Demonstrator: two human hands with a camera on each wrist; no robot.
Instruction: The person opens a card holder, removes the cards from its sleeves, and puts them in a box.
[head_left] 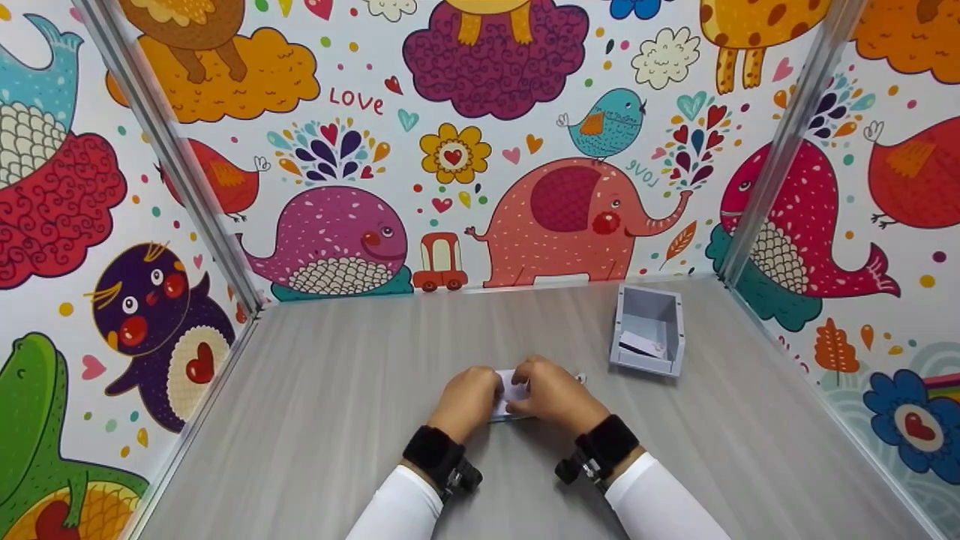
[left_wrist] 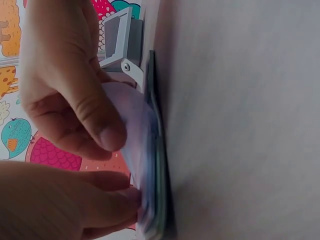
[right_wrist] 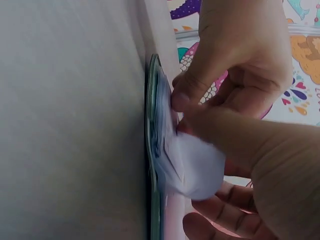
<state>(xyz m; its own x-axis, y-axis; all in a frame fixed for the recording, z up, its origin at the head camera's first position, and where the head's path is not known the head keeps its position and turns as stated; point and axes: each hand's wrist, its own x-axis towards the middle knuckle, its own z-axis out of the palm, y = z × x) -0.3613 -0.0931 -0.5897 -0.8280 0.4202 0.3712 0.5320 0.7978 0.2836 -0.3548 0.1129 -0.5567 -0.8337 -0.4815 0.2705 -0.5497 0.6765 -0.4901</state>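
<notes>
A thin booklet (head_left: pixel 513 414) with a dark green cover and a stack of pale leaves lies flat on the table under both hands. My left hand (head_left: pixel 469 397) pinches its left edge between thumb and fingers. From the other side, my right hand (head_left: pixel 559 397) holds a pale leaf (right_wrist: pixel 200 167), which bends up from the stack with a curved edge. In the left wrist view, the right thumb (left_wrist: pixel 111 137) lies against this leaf (left_wrist: pixel 131 112). Motion blur hides whether the leaf is a page, a sleeve or a loose card.
To the right, toward the back, stands a grey open box (head_left: pixel 679 330) with a white card (head_left: pixel 641 345) in it. A small shiny piece (head_left: pixel 580 378) shows just beyond my right hand. Printed panels in metal frames (head_left: pixel 739 225) border the grey wood-grain table (head_left: pixel 337 375).
</notes>
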